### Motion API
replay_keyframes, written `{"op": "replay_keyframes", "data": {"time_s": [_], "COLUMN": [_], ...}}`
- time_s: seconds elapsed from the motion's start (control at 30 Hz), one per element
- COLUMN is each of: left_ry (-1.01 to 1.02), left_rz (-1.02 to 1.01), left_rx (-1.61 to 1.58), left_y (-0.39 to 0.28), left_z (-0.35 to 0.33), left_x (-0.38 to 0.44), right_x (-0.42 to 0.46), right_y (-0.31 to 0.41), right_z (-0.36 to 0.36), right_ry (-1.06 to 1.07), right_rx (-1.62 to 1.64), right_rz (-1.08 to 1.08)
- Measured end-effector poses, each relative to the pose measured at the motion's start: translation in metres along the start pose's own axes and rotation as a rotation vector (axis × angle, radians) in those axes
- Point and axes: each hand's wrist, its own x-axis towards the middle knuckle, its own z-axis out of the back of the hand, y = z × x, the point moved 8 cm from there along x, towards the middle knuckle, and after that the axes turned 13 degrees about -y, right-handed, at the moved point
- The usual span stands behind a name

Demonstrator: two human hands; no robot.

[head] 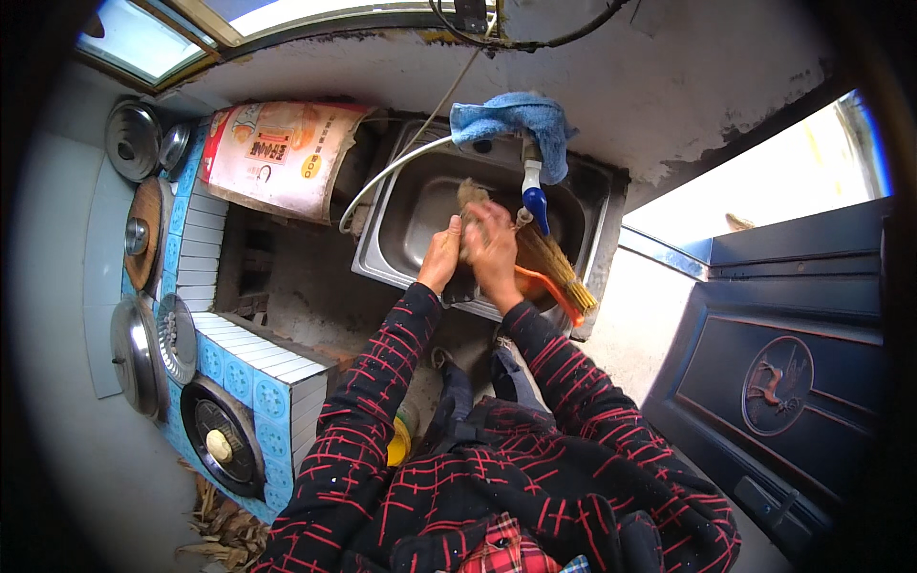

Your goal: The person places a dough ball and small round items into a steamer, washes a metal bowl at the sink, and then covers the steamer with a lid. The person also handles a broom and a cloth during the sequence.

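Over the metal sink [423, 229], both of my hands are close together. My left hand [440, 254] has its thumb raised, and a greyish-brown item [471, 193], perhaps a cloth or scrubber, shows between the two hands. My right hand [491, 247] is blurred and lies against that item, its fingers spread; whether it grips it is unclear. Just right of it hangs a faucet with a blue handle [534, 203], draped with a blue towel [516, 122]. A straw whisk brush [555, 265] and an orange plastic handle [555, 286] lean at the sink's right side.
A tiled stove counter [243, 351] stands on the left with metal lids [136, 358] and a black pan [218, 437]. A printed sheet [279, 157] is beside the sink. A dark door [781, 358] stands at right. A yellow container [400, 440] is by my legs.
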Motion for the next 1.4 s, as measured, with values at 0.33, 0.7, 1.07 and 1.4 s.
{"op": "replay_keyframes", "data": {"time_s": [0.33,0.7,1.07,1.4], "left_ry": [-0.131,-0.155,0.186,0.417], "left_rz": [0.196,-0.046,-0.649,-0.777], "left_rx": [-0.466,-0.019,0.525,0.782], "left_y": [-0.004,0.009,-0.025,-0.009], "left_z": [0.038,0.011,-0.044,-0.080], "left_x": [0.005,0.012,-0.039,-0.063], "right_x": [-0.061,-0.022,-0.066,-0.024], "right_y": [-0.151,-0.015,-0.185,-0.167], "right_z": [-0.004,0.006,0.027,0.077], "right_ry": [-0.177,-0.026,0.018,0.144], "right_rx": [0.589,0.130,0.809,0.094], "right_rz": [-1.056,-0.126,-1.233,-0.911]}}
